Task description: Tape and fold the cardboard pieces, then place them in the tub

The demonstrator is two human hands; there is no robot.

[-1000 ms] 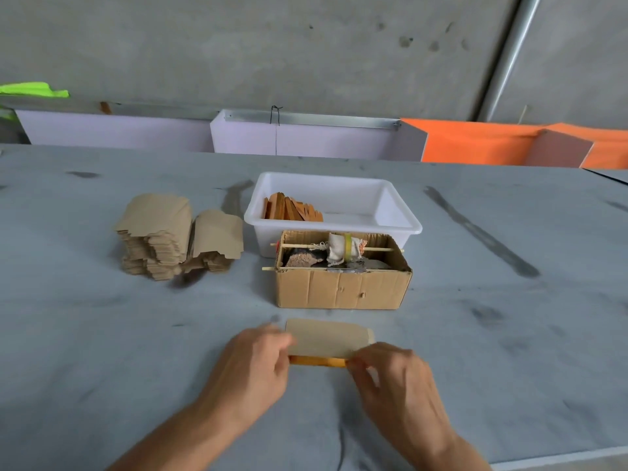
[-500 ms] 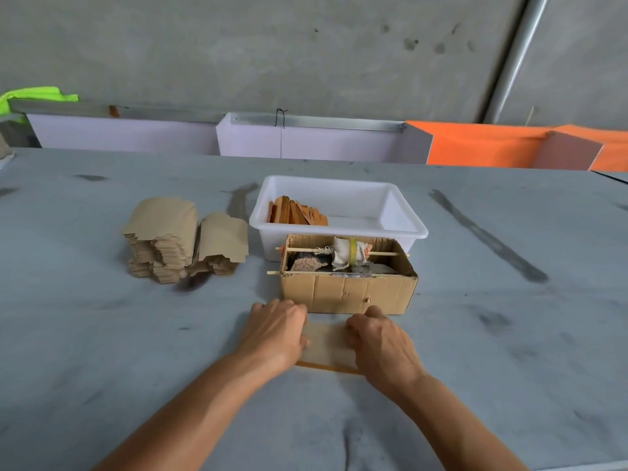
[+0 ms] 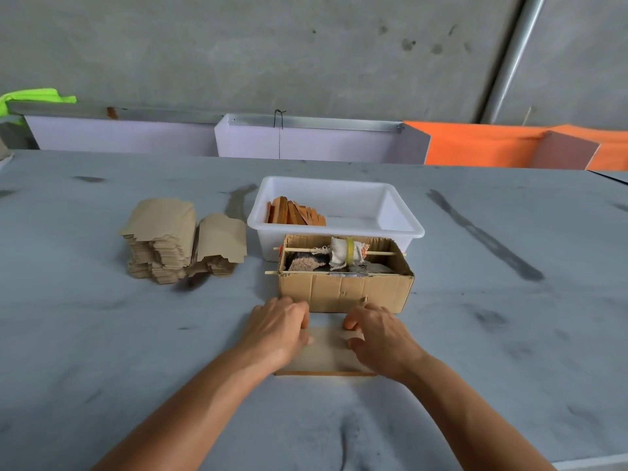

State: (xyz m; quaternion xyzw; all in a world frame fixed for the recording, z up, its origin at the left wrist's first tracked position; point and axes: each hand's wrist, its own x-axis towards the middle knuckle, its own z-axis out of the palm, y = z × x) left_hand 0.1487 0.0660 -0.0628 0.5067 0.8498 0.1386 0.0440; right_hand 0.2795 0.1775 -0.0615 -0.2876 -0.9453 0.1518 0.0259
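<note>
A tan cardboard piece [image 3: 327,351] with an orange near edge lies flat on the grey table, just in front of the brown box. My left hand [image 3: 278,329] presses down on its left end and my right hand [image 3: 379,338] presses on its right end, fingers bent over the far edge. Behind the box stands the white tub [image 3: 401,215], holding several folded orange-brown pieces [image 3: 294,214] at its left side. To the left sits a stack of unfolded cardboard pieces [image 3: 163,241], a second lower pile [image 3: 221,244] leaning beside it.
The open brown cardboard box [image 3: 343,292] holds a tape roll on a stick [image 3: 346,251] and rags. White and orange panels line the table's far edge [image 3: 323,141]. The table's near edge shows at the bottom right corner.
Both hands slid forward over the cardboard piece, from gripping its near corners to pressing it flat close to the brown box. The camera moved nearer.
</note>
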